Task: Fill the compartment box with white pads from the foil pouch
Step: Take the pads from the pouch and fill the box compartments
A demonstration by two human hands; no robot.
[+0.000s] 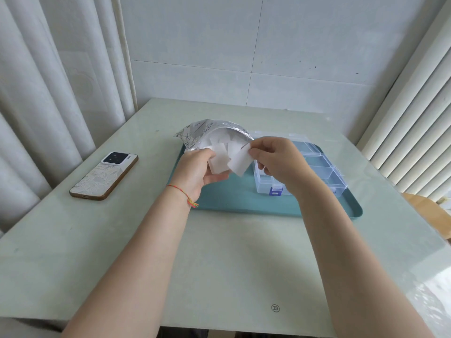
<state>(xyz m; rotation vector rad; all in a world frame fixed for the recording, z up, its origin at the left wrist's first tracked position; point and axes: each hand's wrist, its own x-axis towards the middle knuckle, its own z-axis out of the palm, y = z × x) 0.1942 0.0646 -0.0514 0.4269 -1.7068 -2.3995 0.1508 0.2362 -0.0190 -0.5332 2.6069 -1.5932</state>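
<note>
The silver foil pouch (197, 129) is tipped with its mouth toward me, and several white pads (219, 145) show inside it. My left hand (197, 169) grips the pouch's lower edge together with a white pad (218, 163). My right hand (277, 158) pinches another white pad (240, 162) at its upper corner, just outside the pouch mouth. The clear compartment box (322, 170) sits open on the teal tray (234, 198), to the right of and partly behind my right hand. Its visible compartments look bare.
A phone (105, 175) in a patterned case lies on the pale table (219, 259), left of the tray. Curtains hang at the left, a ribbed radiator stands at the right, and a wooden chair edge (429, 211) shows by the table's right side.
</note>
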